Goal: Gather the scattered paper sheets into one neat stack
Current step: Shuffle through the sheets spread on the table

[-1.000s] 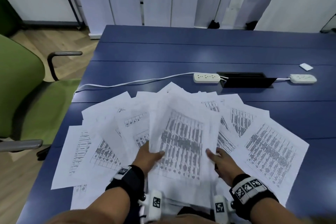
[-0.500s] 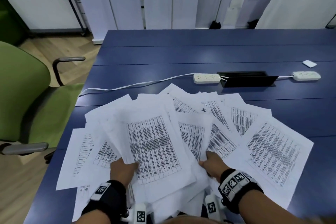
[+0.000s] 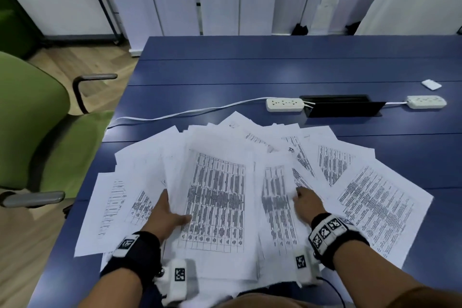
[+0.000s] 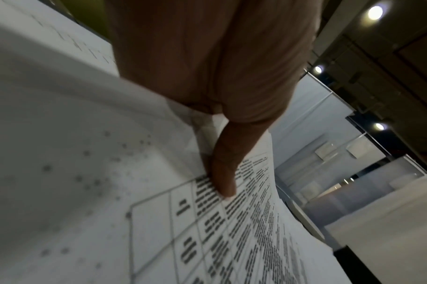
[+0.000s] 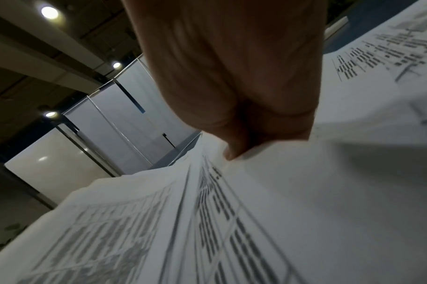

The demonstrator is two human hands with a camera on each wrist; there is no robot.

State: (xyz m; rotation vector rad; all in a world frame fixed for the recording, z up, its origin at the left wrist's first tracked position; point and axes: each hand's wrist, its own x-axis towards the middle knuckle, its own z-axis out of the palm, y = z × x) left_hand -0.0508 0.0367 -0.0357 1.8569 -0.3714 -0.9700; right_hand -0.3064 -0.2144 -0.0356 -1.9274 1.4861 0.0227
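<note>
paper sheets (image 3: 217,197), thin, printed, gripped by hands

You're wearing a black wrist strap (image 3: 136,255) at the lower left of the head view, with a white square-code tag on top. Below it hangs a white camera block (image 3: 178,280) carrying another coded tag. At lower right, your other black band (image 3: 336,237) shows three white coded tags, and a thin black cable (image 3: 335,287) trails off.

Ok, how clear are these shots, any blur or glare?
Head view: mostly sharp, wide-angle bending at the edges, print on the paper sheets smeared. Left wrist view: near paper blurred, ceiling lights flaring. Right wrist view: motion-blurred print, dim.
</note>
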